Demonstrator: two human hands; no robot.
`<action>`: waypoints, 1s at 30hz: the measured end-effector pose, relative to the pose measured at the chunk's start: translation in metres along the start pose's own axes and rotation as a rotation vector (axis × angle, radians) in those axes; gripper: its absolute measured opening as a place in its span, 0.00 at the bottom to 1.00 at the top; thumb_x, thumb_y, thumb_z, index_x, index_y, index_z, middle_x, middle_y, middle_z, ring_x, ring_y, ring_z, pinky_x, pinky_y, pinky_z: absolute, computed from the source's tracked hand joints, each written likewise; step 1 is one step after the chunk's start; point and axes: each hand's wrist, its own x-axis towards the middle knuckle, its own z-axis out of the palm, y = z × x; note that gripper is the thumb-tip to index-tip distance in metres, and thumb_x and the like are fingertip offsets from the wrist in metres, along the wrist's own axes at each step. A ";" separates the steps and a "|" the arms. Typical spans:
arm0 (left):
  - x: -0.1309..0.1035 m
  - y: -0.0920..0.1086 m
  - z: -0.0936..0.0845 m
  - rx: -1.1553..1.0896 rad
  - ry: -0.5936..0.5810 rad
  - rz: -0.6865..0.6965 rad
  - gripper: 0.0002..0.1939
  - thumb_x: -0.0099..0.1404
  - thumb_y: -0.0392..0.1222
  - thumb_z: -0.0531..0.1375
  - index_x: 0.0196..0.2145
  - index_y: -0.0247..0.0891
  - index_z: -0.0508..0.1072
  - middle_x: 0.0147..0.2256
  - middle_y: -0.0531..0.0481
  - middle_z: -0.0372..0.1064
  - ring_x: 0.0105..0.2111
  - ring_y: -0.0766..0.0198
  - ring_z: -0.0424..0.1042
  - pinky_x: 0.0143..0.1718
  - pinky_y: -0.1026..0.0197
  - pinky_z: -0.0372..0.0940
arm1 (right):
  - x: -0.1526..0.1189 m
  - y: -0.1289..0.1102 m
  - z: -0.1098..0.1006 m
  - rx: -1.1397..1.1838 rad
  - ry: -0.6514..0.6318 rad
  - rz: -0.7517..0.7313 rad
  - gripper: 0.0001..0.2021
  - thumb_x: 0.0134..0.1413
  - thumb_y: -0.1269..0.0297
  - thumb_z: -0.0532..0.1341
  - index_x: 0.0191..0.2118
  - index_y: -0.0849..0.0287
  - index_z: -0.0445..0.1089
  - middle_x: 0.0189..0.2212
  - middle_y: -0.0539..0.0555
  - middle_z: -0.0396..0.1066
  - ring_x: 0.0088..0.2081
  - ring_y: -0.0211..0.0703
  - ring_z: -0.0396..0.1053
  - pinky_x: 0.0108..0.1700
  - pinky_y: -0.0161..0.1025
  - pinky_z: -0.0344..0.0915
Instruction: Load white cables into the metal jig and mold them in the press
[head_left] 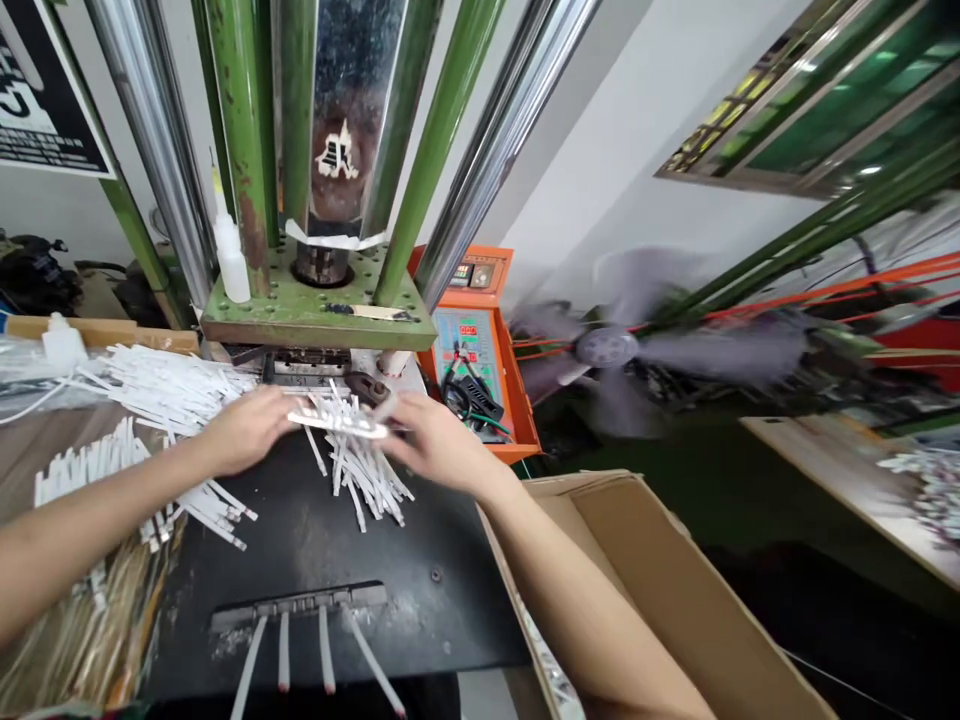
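Observation:
My left hand [249, 428] and my right hand [439, 440] are closed on opposite ends of a narrow, light metal mould bar [337, 424] with white bits along it. It is tilted slightly, above the black worktable [300, 540], in front of the green press. Under and in front of the bar lies a loose pile of short white strips [371, 485]. Nearer to me, a second mould bar [300, 603] rests on the table with several white strips sticking out towards me. Larger heaps of white strips [176, 390] lie beside and beyond my left hand.
The press's green plate [315, 320] overhangs the back, with a white squeeze bottle [231, 260] on it. An orange control box [472, 350] stands behind my right hand. A cardboard box [637, 560] is at right, and a blurred fan [607, 348] spins beyond.

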 end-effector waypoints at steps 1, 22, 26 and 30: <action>-0.010 0.020 0.003 -0.025 -0.053 0.058 0.14 0.70 0.39 0.49 0.47 0.38 0.71 0.36 0.46 0.68 0.36 0.59 0.67 0.39 0.59 0.62 | -0.020 -0.015 0.000 0.068 0.004 -0.073 0.17 0.56 0.55 0.64 0.47 0.59 0.69 0.38 0.58 0.73 0.39 0.47 0.71 0.41 0.40 0.68; -0.074 0.099 0.036 -0.041 -0.045 0.141 0.08 0.70 0.40 0.49 0.40 0.37 0.67 0.36 0.46 0.70 0.36 0.57 0.69 0.39 0.57 0.63 | -0.062 -0.073 0.038 0.051 -0.007 0.044 0.10 0.54 0.58 0.66 0.37 0.60 0.72 0.29 0.54 0.74 0.34 0.44 0.71 0.39 0.38 0.64; -0.071 0.097 0.029 -0.071 -0.131 0.159 0.10 0.70 0.38 0.48 0.43 0.37 0.67 0.40 0.44 0.69 0.40 0.58 0.69 0.42 0.58 0.63 | -0.125 -0.056 0.021 -0.045 0.405 0.318 0.12 0.62 0.63 0.55 0.32 0.59 0.73 0.29 0.56 0.75 0.33 0.45 0.71 0.39 0.40 0.65; -0.097 0.080 0.001 -0.106 -0.309 0.009 0.08 0.65 0.36 0.52 0.40 0.41 0.69 0.42 0.47 0.68 0.41 0.59 0.69 0.42 0.59 0.63 | -0.187 -0.001 0.008 -0.042 0.515 0.698 0.18 0.61 0.52 0.52 0.30 0.59 0.72 0.24 0.55 0.74 0.27 0.45 0.70 0.31 0.38 0.65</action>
